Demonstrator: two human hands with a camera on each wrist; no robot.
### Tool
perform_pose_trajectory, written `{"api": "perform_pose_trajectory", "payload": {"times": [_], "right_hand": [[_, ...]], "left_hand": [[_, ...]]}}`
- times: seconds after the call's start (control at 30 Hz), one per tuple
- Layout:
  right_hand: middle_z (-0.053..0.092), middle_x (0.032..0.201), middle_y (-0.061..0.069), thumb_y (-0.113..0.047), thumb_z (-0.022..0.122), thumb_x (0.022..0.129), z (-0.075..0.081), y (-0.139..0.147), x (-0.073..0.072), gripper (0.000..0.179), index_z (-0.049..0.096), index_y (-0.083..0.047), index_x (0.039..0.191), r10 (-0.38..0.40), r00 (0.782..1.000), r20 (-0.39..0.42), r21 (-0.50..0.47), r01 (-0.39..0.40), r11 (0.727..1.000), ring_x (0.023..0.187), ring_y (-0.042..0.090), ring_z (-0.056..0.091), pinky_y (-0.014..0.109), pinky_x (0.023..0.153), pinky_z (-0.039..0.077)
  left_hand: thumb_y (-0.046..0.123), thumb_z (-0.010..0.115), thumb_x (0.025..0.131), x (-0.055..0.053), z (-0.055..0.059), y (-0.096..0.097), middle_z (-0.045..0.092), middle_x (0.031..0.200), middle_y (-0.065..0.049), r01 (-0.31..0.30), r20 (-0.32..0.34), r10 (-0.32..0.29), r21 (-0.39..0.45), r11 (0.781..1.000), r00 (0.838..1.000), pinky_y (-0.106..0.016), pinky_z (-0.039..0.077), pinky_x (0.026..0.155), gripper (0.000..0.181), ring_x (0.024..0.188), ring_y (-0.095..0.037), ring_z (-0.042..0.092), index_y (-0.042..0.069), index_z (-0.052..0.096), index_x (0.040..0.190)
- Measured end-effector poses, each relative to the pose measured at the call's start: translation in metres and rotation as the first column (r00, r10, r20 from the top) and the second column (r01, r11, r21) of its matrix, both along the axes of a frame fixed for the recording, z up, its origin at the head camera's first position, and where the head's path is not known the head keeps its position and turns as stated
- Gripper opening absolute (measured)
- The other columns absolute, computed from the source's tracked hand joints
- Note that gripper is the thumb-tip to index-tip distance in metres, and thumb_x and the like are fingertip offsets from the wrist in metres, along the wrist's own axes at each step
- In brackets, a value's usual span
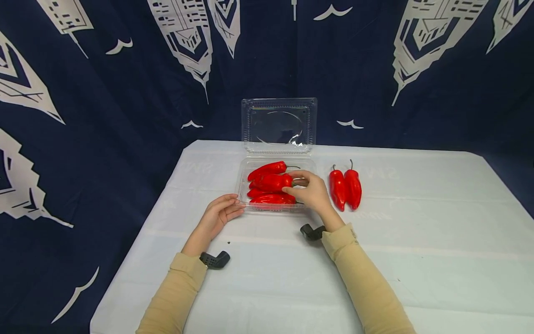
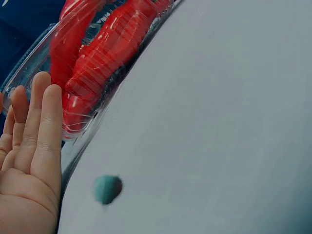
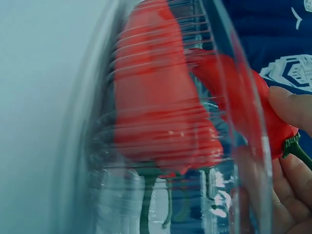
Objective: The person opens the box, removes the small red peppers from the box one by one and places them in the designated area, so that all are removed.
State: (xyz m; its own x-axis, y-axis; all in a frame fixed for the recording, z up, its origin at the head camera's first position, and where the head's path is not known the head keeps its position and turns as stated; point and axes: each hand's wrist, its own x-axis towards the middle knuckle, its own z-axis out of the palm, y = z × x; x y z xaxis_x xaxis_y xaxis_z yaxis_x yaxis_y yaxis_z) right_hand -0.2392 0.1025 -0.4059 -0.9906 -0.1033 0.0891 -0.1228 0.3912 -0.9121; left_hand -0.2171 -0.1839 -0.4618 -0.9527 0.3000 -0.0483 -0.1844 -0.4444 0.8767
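A clear plastic clamshell box (image 1: 241,178) stands on the table with several red chili peppers (image 1: 272,199) in its base and its lid (image 1: 278,121) raised at the back. My right hand (image 1: 313,189) pinches one red chili pepper (image 1: 273,182) at its stem end, above the other peppers in the box. In the right wrist view this pepper (image 3: 243,105) lies between thumb and fingers, its green stem sticking out. My left hand (image 1: 218,215) is at the box's front left corner, fingers extended along the wall. The left wrist view shows those fingers (image 2: 47,126) nearly straight.
Two more red chili peppers (image 1: 345,189) lie side by side on the white-covered table (image 1: 417,232), right of the box. A small green bit (image 2: 107,189) lies in front of the box. Behind the table hangs a dark blue patterned cloth (image 1: 354,83).
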Motion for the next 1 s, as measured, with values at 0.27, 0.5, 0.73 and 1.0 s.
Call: {"api": "perform_pose_trajectory", "payload": {"times": [0.27, 0.5, 0.73, 1.0], "right_hand": [[0.059, 0.120, 0.009, -0.025, 0.077, 0.078, 0.006, 0.006, 0.009, 0.047, 0.061, -0.010, 0.119, -0.021, 1.000, -0.004, -0.082, 0.020, 0.996, 0.106, 0.026, 0.060, 0.037, 0.083, 0.055], [0.059, 0.120, 0.010, -0.022, 0.078, 0.077, 0.016, 0.012, 0.014, 0.047, 0.060, -0.008, 0.118, -0.055, 0.998, -0.037, -0.120, 0.050, 0.992, 0.108, 0.027, 0.060, 0.040, 0.088, 0.053], [0.061, 0.117, 0.010, -0.022, 0.079, 0.076, 0.027, 0.021, 0.018, 0.048, 0.061, -0.007, 0.117, -0.096, 0.992, -0.081, -0.136, 0.084, 0.987, 0.105, 0.027, 0.061, 0.042, 0.090, 0.052], [0.062, 0.118, 0.011, -0.017, 0.079, 0.076, 0.034, 0.032, 0.018, 0.048, 0.061, -0.003, 0.118, -0.192, 0.971, -0.143, -0.191, 0.163, 0.968, 0.104, 0.025, 0.061, 0.037, 0.093, 0.050]], "left_hand": [[-0.001, 0.035, 0.099, 0.001, 0.000, 0.000, 0.063, 0.091, -0.006, -0.003, 0.006, 0.003, 0.009, 1.000, 1.000, -0.036, 0.053, 0.088, 0.018, 0.091, -0.020, 0.067, -0.001, 0.050, 0.111], [0.000, 0.036, 0.099, 0.001, 0.000, 0.000, 0.063, 0.091, -0.006, -0.006, 0.001, 0.006, -0.020, 1.000, 1.000, -0.036, 0.052, 0.088, 0.021, 0.090, -0.019, 0.067, -0.006, 0.045, 0.117], [-0.001, 0.036, 0.099, 0.001, 0.000, 0.001, 0.063, 0.092, -0.006, -0.009, -0.008, 0.009, -0.024, 1.000, 1.000, -0.036, 0.053, 0.087, 0.021, 0.091, -0.019, 0.067, -0.008, 0.043, 0.118], [-0.001, 0.035, 0.099, 0.000, 0.000, 0.001, 0.062, 0.091, -0.006, -0.011, -0.011, 0.010, -0.034, 0.999, 1.000, -0.035, 0.053, 0.087, 0.025, 0.091, -0.019, 0.067, -0.012, 0.039, 0.122]]}}
